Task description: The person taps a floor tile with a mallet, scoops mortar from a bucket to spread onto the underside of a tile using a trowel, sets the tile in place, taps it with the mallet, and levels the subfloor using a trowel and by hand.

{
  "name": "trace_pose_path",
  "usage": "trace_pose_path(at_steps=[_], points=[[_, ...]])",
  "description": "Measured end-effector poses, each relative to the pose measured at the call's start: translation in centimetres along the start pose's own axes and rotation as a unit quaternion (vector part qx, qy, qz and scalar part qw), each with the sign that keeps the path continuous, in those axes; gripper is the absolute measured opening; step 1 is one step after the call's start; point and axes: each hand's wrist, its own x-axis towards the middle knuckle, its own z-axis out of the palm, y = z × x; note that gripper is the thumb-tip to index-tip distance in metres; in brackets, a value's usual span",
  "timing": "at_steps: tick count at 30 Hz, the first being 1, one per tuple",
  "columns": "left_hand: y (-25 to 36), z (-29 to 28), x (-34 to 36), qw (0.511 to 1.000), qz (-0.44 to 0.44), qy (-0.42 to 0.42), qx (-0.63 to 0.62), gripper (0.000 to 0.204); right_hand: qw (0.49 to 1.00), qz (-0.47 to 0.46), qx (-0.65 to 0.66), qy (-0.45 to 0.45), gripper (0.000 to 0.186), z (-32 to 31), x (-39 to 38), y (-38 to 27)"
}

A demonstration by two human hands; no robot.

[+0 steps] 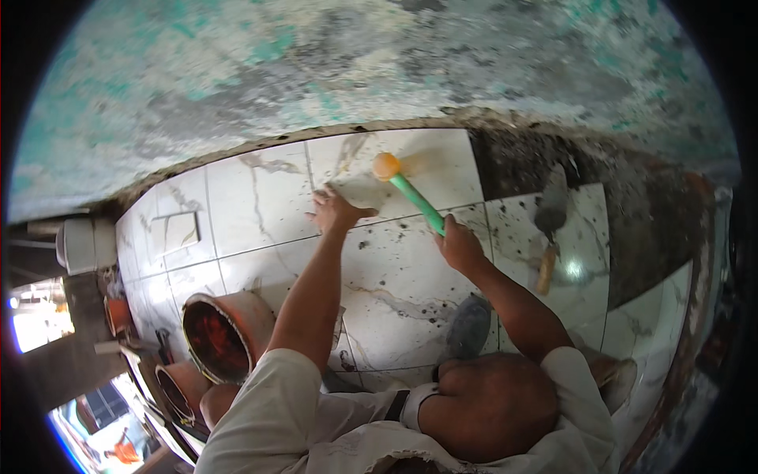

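Observation:
In my right hand (461, 243) is the green handle of a rubber mallet (420, 204), whose round orange-yellow head lies over a white marbled floor tile (430, 154) by the wall. Fingers spread, my left hand (335, 212) rests on the tiles left of the mallet, near a joint line, and holds nothing. A trowel (550, 207) with a grey blade and wooden handle lies to the right, across the edge of a speckled tile (513, 229). Whether the mallet head touches the tile, I cannot tell.
A rough wall (355, 71) with patchy green paint runs along the far side. Dark mortar bed (513, 162) shows at the right. Orange buckets (253, 316) stand at the left, near a small loose tile piece (175, 231). My shoe (468, 325) is on the tiles.

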Motion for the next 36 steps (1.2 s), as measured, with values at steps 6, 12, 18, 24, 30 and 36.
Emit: trace_pose_path(at_steps=[6, 12, 18, 24, 30, 36], points=[[0.0, -0.4, -0.4, 1.000, -0.005, -0.015, -0.007, 0.146, 0.998, -0.058, 0.020, 0.006, 0.035, -0.4, 3.8, -1.4], [-0.4, 0.1, -0.1, 1.000, -0.001, -0.007, 0.008, 0.146, 0.997, -0.082, 0.011, 0.008, 0.031, -0.1, 5.5, -2.7], [-0.2, 0.6, 0.5, 1.000, 0.012, 0.004, 0.012, 0.141, 0.992, -0.116, 0.039, 0.032, 0.034, 0.3, 1.2, -0.6], [-0.1, 0.4, 0.6, 1.000, 0.012, -0.012, 0.001, 0.141, 0.998, -0.052, 0.017, 0.009, 0.037, -0.4, -1.4, 1.8], [0.5, 0.4, 0.0, 1.000, 0.015, 0.002, 0.023, 0.137, 0.991, -0.092, 0.095, 0.020, 0.034, -0.5, -2.8, 1.8], [0.1, 0.8, 0.3, 0.999, 0.029, 0.011, 0.022, 0.138, 0.994, -0.045, 0.096, 0.018, 0.031, 0.4, -3.4, 2.2]])
